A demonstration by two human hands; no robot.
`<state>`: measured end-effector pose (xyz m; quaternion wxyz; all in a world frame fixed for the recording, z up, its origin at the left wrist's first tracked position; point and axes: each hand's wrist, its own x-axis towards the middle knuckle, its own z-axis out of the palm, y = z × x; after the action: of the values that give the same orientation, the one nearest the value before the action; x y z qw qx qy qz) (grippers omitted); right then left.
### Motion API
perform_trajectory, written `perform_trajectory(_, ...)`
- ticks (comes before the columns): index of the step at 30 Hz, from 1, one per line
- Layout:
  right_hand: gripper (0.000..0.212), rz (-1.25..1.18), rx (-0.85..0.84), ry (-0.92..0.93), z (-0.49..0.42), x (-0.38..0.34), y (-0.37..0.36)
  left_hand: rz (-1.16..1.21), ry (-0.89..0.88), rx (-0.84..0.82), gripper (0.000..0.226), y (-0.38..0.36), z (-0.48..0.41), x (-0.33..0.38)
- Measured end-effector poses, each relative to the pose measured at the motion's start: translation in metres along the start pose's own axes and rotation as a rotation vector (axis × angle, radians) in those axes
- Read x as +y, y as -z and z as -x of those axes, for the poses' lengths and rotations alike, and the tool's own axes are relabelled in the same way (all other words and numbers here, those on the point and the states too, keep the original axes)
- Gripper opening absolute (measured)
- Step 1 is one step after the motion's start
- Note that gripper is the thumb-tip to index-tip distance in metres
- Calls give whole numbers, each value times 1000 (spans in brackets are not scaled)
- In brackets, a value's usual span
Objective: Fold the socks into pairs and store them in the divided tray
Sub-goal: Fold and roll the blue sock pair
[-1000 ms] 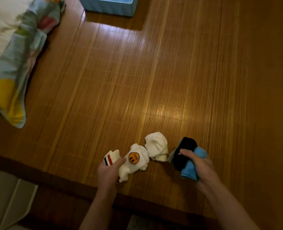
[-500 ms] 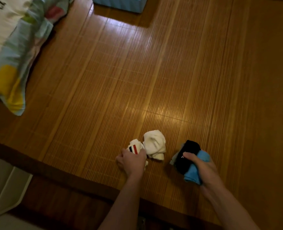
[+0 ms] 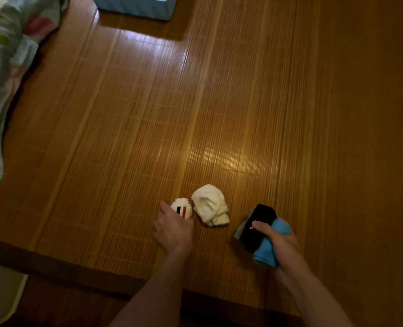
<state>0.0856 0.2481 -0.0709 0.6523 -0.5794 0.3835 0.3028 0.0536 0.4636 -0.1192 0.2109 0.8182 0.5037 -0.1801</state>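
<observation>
Socks: what has been changed?

"The striped bundle [image 3: 182, 208] is now gathered under the left hand [image 3: 174, 228], fingers curled over it; the smiley-face bundle shown a second ago is hidden. A cream bundle [image 3: 210, 205] lies just beside, on the mat [image 3: 243, 114]. The black-and-blue bundles [image 3: 258, 230] are gripped by the right hand [image 3: 283, 241]. Storing seems next."

"And the tray?"

"Only a blue tray [image 3: 136, 10] edge is shown, well apart; contents unseen."
</observation>
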Motion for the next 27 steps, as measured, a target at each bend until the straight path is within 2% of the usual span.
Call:
perform_trajectory(3,74,0,-6,15,-4,-4,-1,83,4,-26,79,6,-3,7)
perform_trajectory(8,68,-7,1,70,-12,-15,-2,429,95,-141,58,42,-10,2)
perform_trajectory(12,67,113,-87,128,-19,-26,-15,962,376,-413,40,68,-7,0)
perform_trajectory(14,70,152,-169,110,-25,-31,-26,1102,427,-542,41,70,-3,7)
perform_trajectory(19,80,54,-281,3,-44,-32,-49,1187,424,-724,39,54,7,33)
perform_trajectory(25,66,-79,-336,-92,-54,-24,-54,1193,401,-888,35,43,4,47)
perform_trajectory(27,65,-84,-348,-97,-56,-24,-54,1161,367,-874,36,42,-1,48)
